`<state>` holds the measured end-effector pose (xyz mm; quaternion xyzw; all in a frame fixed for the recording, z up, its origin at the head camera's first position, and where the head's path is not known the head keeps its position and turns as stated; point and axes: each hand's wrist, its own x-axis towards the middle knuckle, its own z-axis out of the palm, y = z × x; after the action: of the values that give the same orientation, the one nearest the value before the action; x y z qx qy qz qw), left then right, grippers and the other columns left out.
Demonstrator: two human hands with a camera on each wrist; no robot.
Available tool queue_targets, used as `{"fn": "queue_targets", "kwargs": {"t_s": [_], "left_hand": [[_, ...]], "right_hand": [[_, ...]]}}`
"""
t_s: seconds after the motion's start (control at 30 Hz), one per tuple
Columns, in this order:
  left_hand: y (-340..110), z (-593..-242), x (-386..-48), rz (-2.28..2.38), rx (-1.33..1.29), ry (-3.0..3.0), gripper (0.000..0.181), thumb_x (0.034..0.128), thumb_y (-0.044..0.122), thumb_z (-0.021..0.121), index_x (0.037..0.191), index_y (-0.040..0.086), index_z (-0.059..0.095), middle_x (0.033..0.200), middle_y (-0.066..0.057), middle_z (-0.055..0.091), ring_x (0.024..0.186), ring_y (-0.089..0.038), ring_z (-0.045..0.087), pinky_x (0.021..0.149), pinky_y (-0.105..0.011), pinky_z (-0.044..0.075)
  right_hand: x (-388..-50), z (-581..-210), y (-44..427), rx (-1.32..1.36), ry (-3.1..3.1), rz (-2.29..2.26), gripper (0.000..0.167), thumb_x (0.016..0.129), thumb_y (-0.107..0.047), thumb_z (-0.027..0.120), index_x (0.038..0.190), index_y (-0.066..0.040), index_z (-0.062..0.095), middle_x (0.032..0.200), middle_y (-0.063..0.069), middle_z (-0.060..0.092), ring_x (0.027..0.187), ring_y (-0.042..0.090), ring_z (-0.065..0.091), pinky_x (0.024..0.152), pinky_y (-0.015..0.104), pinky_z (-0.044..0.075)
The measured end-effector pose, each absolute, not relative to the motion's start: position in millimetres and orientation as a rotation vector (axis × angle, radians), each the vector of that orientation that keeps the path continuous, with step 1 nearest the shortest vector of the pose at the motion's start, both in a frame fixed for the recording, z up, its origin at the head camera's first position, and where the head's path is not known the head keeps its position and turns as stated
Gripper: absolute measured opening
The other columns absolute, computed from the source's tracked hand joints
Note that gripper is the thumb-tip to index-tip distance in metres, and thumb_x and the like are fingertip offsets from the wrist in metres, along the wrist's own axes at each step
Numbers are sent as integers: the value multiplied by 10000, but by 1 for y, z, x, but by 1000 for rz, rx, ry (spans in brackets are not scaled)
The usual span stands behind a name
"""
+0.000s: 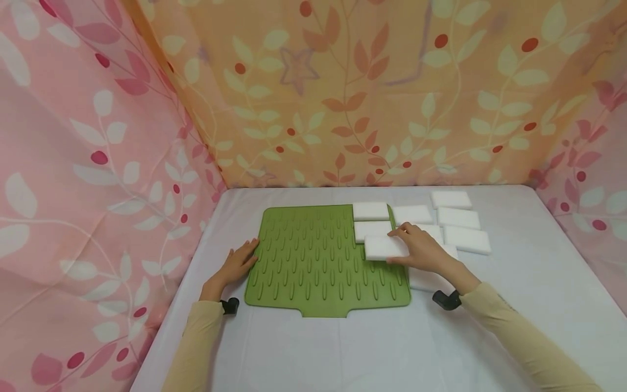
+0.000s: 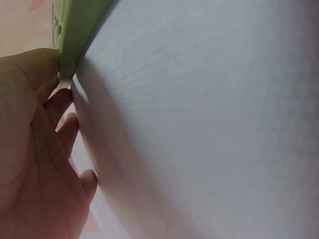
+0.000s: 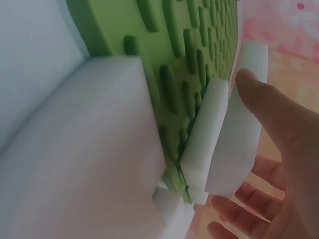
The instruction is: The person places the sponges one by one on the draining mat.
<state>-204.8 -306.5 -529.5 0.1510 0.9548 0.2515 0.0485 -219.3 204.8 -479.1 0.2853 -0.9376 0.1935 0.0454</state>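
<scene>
A green ridged drying mat (image 1: 313, 256) lies flat on the white table. My left hand (image 1: 237, 264) rests at its left edge, fingers loosely bent; in the left wrist view the thumb touches the mat's edge (image 2: 82, 35). My right hand (image 1: 425, 251) pinches a white sponge block (image 1: 383, 248) between thumb and fingers, over the right part of the mat. In the right wrist view the held block (image 3: 234, 144) appears tilted and raised above the ridges. Two white blocks, one far (image 1: 370, 210) and one nearer (image 1: 362, 232), lie in a column at the mat's far right corner.
Several more white blocks lie right of the mat, among them a far one (image 1: 450, 199) and a right one (image 1: 467, 240); some are partly hidden behind my right hand. A floral curtain (image 1: 343, 109) stands behind the table, with pink floral cloth (image 1: 98, 190) at the left.
</scene>
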Motion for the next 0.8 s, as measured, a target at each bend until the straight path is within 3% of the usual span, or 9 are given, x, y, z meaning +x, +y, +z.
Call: {"fn": "queue_targets", "kwargs": {"t_s": [0.8], "left_hand": [[-308,-532,-207,748,445,2895,548,987,217,443,1475,75,239,1505,-174,250,1387,-382,192,1050,-666,40]], "right_hand": [[-212,-497,182,886,-2855,491,668,682,-497,775,1170,-87,574,1020,83,512,851,230,501,689,405,426]]}}
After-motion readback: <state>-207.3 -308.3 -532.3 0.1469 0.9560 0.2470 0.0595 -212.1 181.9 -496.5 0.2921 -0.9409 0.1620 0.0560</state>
